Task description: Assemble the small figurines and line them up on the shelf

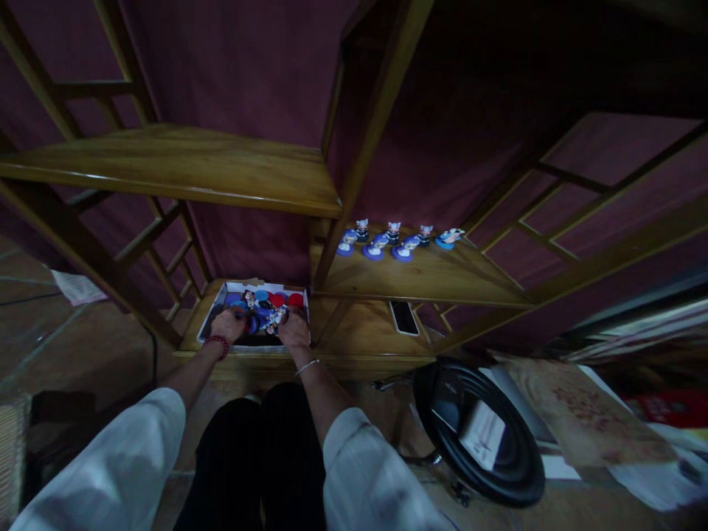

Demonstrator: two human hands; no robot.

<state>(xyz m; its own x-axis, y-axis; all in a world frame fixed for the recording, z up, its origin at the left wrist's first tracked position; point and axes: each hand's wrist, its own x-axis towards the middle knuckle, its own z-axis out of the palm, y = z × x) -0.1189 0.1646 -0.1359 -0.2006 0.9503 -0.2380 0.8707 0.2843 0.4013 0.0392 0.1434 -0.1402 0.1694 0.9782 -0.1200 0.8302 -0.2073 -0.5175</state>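
A shallow white box on the lower left shelf holds several small figurines with red, blue and purple round bases, lying in a jumble. My left hand, with a red bead bracelet at the wrist, reaches into the box's left part. Its fingers are curled beside a purple base, and what they grip is hard to make out. At the box's right side my right hand has its fingers bent down among white and blue figurines. Its fingertips are partly hidden.
On the raised shelf to the right, several purple-based figurines stand before dark ones, and a blue-based one is tilted. A phone lies on the lower shelf. A black round stool carries small boxes. A wooden post divides the shelves.
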